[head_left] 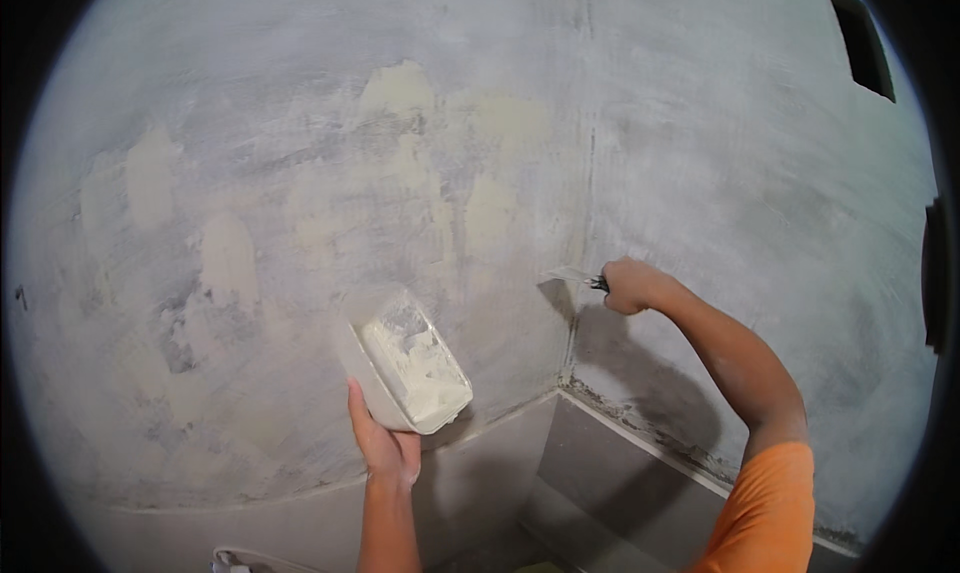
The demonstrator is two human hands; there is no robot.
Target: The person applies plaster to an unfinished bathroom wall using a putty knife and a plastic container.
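My left hand (pixel 385 443) is closed on the lower side of a white rectangular tub (pixel 375 373), which is tilted so that its inside shows. Pale cream filler paste (pixel 425 368) coats the tub's bottom and walls. To the right, my right hand (pixel 635 285) grips the dark handle of a putty knife (pixel 575 276). The blade points left and lies at or very near the inner corner (pixel 578 323) where two plastered walls meet; whether it touches cannot be told. A shadow falls below the blade and arm.
Cream filler patches (pixel 228 258) mark the grey left wall (pixel 300 103). A dark rectangular opening (pixel 860 43) is in the right wall (pixel 720 153), upper right. Below, a grey panelled band with a ledge (pixel 640 438) runs along both walls. A pale object (pixel 230 561) sits at lower left.
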